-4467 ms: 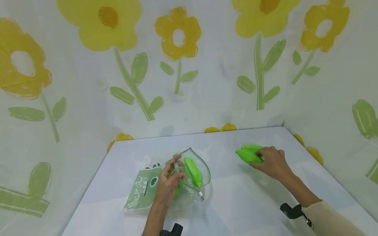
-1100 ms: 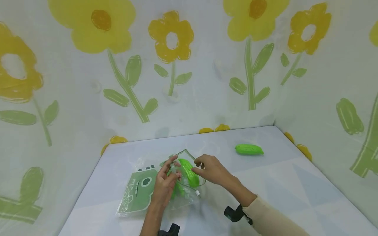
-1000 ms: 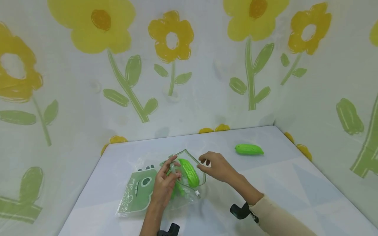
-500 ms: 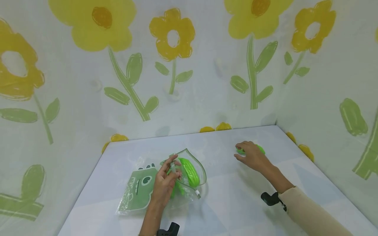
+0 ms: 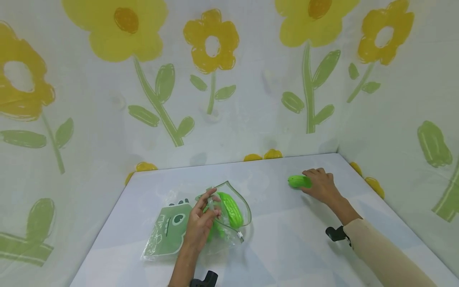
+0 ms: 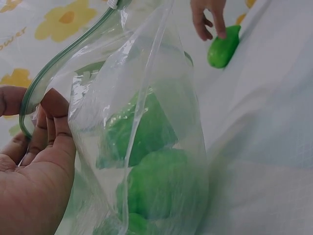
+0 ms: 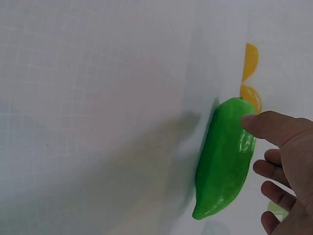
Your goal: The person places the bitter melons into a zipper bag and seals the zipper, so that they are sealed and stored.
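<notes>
My left hand pinches the rim of a clear zip bag printed with a green cartoon face. The bag's green-edged mouth stands spread, with a white slider at its near corner. Through the film in the left wrist view show several green toy gourds. My right hand is at another green toy gourd lying at the back right of the table. In the right wrist view the thumb overlaps one end of this gourd, while the other fingers stand loosely bent beside it.
The white table backs onto a pale fabric wall with yellow flowers, which also rises along both sides. A black wrist camera sits on the left wrist and another black camera on the right.
Earlier my right hand held a gourd at the back right, then hovered by the bag's mouth. Since then it has moved back right to the remaining gourd. The left hand has kept its grip.
</notes>
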Demonstrator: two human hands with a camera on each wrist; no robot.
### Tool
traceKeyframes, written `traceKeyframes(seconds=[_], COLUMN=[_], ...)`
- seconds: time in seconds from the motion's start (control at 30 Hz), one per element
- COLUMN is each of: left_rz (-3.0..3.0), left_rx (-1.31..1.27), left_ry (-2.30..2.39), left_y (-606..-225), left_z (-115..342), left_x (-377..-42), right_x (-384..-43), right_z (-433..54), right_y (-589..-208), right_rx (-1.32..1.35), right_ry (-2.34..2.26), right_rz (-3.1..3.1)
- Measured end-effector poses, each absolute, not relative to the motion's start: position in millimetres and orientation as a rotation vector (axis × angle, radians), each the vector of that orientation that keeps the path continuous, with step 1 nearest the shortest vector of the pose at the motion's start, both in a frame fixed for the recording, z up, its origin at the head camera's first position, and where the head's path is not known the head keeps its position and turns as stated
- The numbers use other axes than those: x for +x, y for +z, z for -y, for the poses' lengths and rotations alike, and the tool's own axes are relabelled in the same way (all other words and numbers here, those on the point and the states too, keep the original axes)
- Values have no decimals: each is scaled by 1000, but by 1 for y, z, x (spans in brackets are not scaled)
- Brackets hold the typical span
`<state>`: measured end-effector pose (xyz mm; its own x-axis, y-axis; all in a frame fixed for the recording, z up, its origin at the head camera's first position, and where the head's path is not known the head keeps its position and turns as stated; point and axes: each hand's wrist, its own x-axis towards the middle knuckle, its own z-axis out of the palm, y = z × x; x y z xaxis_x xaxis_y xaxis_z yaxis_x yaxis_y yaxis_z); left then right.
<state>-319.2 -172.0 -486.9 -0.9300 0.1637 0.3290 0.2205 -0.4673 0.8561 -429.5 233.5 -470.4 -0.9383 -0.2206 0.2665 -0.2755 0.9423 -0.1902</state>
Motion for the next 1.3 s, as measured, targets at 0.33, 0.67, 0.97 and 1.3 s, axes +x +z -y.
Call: traceKeyframes(seconds=[0.33,0.67,0.97,1.3], left_rz=[1610,1625,1607,1629], left_rx=[-548,-520,-551,-507], left_ry=[-2613,-2614,-2614,-2607], left_y=[-485,-485,-484,-484], left_z=[170,169,169,171], left_x=[-319,-318,-320,-321], right_x=[-437,-441,-432,-415], right_z=[-243,-240,-236,-220], right_y=[-476,-483,-470,-462], right_rx=[431,435,385,445], right_ry=[187,83,276,367], right_rz=[2798,2754,2729,2676])
